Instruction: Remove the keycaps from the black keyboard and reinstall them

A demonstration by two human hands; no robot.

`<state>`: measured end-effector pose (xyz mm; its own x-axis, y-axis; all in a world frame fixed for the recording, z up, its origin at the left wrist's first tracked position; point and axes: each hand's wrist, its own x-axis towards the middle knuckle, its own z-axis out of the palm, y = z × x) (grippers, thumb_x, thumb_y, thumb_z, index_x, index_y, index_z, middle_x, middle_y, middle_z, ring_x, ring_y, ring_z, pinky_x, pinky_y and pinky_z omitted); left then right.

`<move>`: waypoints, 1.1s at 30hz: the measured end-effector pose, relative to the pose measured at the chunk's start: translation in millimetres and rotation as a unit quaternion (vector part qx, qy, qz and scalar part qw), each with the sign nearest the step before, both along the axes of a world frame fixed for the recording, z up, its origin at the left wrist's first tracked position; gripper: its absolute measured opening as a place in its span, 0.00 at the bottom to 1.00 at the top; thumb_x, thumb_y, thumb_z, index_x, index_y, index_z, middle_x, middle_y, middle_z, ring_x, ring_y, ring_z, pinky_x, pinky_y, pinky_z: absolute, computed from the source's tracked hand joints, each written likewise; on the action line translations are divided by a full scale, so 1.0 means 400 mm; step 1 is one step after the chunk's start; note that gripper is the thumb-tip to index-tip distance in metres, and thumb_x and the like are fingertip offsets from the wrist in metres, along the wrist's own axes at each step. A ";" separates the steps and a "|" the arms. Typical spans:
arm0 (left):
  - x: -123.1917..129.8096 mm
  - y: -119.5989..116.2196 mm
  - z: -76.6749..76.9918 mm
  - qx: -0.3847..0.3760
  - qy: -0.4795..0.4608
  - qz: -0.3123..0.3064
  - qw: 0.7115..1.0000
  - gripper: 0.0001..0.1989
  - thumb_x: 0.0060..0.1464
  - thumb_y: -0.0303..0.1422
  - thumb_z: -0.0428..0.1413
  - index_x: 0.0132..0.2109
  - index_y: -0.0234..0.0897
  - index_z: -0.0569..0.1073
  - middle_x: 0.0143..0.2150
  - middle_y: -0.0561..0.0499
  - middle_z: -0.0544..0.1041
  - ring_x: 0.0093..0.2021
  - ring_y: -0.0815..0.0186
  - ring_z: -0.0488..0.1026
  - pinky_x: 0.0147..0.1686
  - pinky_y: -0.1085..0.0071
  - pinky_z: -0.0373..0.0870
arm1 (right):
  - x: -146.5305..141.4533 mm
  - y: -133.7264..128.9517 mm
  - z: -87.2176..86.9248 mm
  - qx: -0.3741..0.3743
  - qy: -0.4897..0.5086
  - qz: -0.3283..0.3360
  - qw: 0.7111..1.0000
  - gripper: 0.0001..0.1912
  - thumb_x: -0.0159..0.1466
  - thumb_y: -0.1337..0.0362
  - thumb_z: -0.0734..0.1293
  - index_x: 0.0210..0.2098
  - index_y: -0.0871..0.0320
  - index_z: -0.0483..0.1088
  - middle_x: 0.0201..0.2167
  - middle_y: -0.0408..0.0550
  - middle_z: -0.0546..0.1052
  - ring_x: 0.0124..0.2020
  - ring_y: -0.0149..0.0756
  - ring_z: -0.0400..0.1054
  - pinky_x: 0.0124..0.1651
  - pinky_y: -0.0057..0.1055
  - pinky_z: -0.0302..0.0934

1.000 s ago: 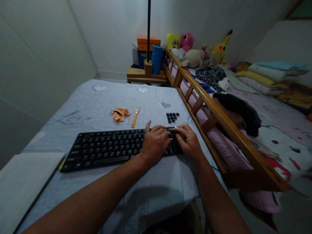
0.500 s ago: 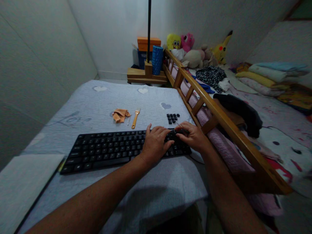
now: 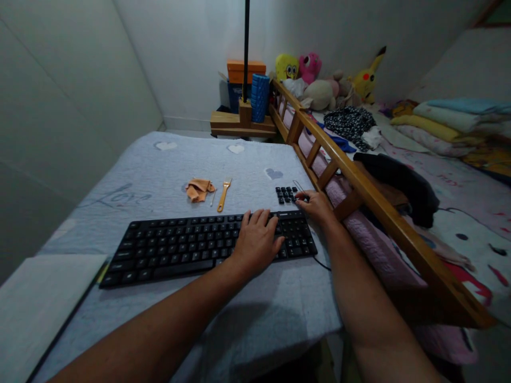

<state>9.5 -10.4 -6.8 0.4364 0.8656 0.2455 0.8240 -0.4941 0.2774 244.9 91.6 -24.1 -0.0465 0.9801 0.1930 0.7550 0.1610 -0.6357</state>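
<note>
A black keyboard (image 3: 175, 244) lies across the cloth-covered surface. My left hand (image 3: 257, 236) rests palm-down on its right part, fingers stretched out over the keys and holding nothing. Beyond the keyboard's right end, my right hand (image 3: 315, 205) is closed on a wire keycap puller (image 3: 297, 185), whose thin loop sticks out past the fingers. A dark keycap seems to be at these fingertips, though it is partly hidden. Just left of them, several loose black keycaps (image 3: 283, 194) sit in neat rows on the cloth.
A yellow-handled brush (image 3: 224, 196), a cotton swab (image 3: 213, 198) and an orange cloth (image 3: 199, 189) lie behind the keyboard. A wooden bed rail (image 3: 351, 175) runs close along my right arm. At the left front is a white flat panel (image 3: 43, 298).
My right hand has moved from the keyboard's number pad up and away to the loose keycaps, carrying the keycap puller. My left hand stays on the keyboard, its fingers more spread.
</note>
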 end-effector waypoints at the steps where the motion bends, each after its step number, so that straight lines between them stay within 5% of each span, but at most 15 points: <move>1: 0.001 0.000 -0.001 0.002 0.004 0.000 1.000 0.22 0.61 0.42 0.54 0.59 0.37 0.69 0.64 0.41 0.68 0.65 0.51 0.61 0.66 0.47 0.51 | 0.000 0.001 -0.002 -0.002 -0.001 0.002 1.000 0.12 0.55 0.67 0.69 0.38 0.61 0.79 0.37 0.51 0.81 0.38 0.40 0.73 0.45 0.34 0.65; 33: 0.000 -0.004 -0.001 0.017 0.007 -0.006 1.000 0.21 0.62 0.41 0.52 0.58 0.35 0.70 0.63 0.40 0.68 0.64 0.51 0.62 0.65 0.50 0.54 | -0.012 -0.019 0.002 -0.007 0.043 -0.022 0.999 0.16 0.55 0.65 0.67 0.41 0.61 0.78 0.32 0.46 0.77 0.31 0.35 0.69 0.41 0.31 0.63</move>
<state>9.3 -12.0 -7.3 0.4494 0.8519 0.2688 0.8219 -0.5122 0.2491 240.0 84.0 -23.2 0.0127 0.9836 0.1798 0.7034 0.1190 -0.7008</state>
